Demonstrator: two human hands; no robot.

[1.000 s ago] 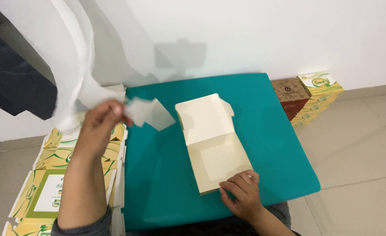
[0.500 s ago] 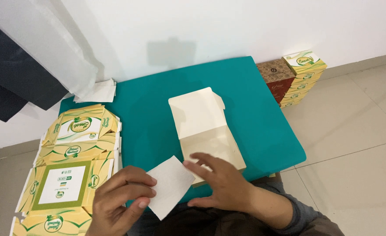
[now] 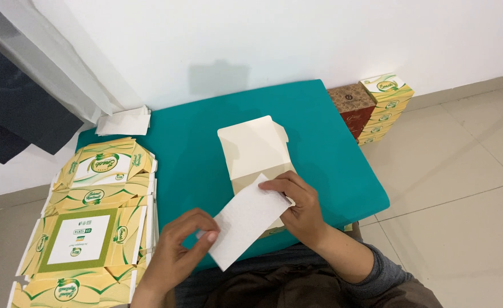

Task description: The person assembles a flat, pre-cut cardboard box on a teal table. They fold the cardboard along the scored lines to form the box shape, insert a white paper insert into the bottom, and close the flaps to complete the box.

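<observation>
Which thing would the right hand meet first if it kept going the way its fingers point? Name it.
The right hand points left, fingers on the white paper sheet. Beyond that sheet, likely bare green tabletop, then the flat yellow carton stack; depth is unclear.

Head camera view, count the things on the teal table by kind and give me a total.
Teal table:
Cream open box: 1
White paper sheet, held by left hand and right hand: 1
Small pile of white sheets at the far corner: 1
Total: 3

1 head view, steeply down, close over the teal table (image 3: 342,171).
</observation>
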